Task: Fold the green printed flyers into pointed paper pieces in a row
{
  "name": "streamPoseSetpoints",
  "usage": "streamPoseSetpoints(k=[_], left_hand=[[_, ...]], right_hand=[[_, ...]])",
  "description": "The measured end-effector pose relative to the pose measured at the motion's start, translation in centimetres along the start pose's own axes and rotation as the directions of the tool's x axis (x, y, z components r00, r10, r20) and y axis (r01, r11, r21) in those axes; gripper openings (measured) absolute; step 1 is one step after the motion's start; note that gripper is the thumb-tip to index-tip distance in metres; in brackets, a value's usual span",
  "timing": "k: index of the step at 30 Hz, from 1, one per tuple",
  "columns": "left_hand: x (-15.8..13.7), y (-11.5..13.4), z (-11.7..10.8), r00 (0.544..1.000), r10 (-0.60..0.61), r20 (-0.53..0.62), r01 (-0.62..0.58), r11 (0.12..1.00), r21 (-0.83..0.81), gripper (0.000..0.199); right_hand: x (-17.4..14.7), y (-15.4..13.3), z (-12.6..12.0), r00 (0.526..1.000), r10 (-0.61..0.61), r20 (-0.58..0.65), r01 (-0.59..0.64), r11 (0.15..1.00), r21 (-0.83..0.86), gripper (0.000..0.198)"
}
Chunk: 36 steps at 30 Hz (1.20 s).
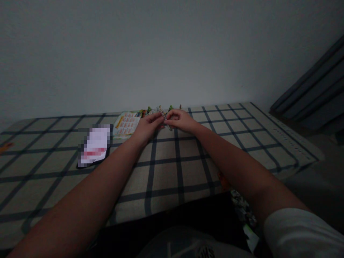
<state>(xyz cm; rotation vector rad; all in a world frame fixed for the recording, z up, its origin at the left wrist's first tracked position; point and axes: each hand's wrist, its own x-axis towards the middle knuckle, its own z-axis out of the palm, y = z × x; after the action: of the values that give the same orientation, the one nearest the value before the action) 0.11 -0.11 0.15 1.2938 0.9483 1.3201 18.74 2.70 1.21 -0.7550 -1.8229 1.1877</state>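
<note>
A slim, pale, dark-edged strip (162, 112), pinched by both hands (181, 120), slants lengthwise, far-left to near-right

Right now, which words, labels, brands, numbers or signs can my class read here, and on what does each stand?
No text reads clearly.
Printed sheet: rows of print, too small.
Phone: screen pixelated, unreadable.
Tablecloth: lettering along its right edge, too blurred.
Shirt: lettering at the picture's bottom edge, too dark and blurred.
</note>
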Motion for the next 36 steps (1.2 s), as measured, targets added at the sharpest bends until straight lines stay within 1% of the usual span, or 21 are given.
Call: streamPoseSetpoints(k=[3,9,14,17,20,22,26,29,34,36], left_hand=[[-0.2,-0.1,0.0,0.999,-0.010,0.046,0.011,1.000,-0.024,0.045],[-0.5,0.3,0.1,0.995,0.017,0.101,-0.021,0.999,0.036,0.048],[-0.6,0.4,0.3,0.997,-0.018,0.081,0.016,1.000,0.018,0.047],[-0.6,0.4,0.2,0.999,-0.008,0.051,0.007,1.000,0.028,0.046],[-0.4,0.4,0.0,1.000,0.029,0.006,-0.029,0.995,0.095,0.046],[-0.4,0.6,-0.1,0.999,0.049,0.003,-0.049,0.991,0.125,0.047],[-0.6,0.9,0.0,0.996,0.083,-0.025,-0.079,0.985,0.156,0.045],[-0.6,0.9,0.0,0.993,0.114,-0.030,-0.107,0.979,0.173,0.045],[-0.3,0.5,-0.2,0.981,0.175,-0.078,-0.146,0.945,0.292,0.047],[-0.2,0.5,-0.2,0.980,0.182,-0.084,-0.149,0.940,0.306,0.048]], right_hand=[[0.1,0.1,-0.1,1.000,0.000,0.015,0.000,1.000,0.021,0.026],[-0.2,-0.3,0.0,0.999,0.002,0.046,-0.003,1.000,0.027,0.026],[-0.3,-0.6,0.1,0.998,0.041,0.044,-0.042,0.999,0.024,0.025],[-0.3,-0.7,0.1,0.998,0.070,0.005,-0.070,0.997,0.010,0.023],[-0.3,-0.9,0.2,0.996,0.088,-0.018,-0.088,0.996,0.015,0.022],[-0.3,-0.9,0.2,0.995,0.096,-0.020,-0.096,0.995,0.029,0.021],[-0.1,-0.6,0.1,0.992,0.112,-0.063,-0.109,0.993,0.046,0.018],[-0.1,-0.2,-0.1,0.993,0.093,-0.074,-0.092,0.995,0.026,0.019],[-0.1,0.2,-0.2,0.994,0.085,-0.069,-0.087,0.996,-0.025,0.020],[0.0,0.1,-0.2,0.993,0.091,-0.075,-0.093,0.995,-0.029,0.022]])
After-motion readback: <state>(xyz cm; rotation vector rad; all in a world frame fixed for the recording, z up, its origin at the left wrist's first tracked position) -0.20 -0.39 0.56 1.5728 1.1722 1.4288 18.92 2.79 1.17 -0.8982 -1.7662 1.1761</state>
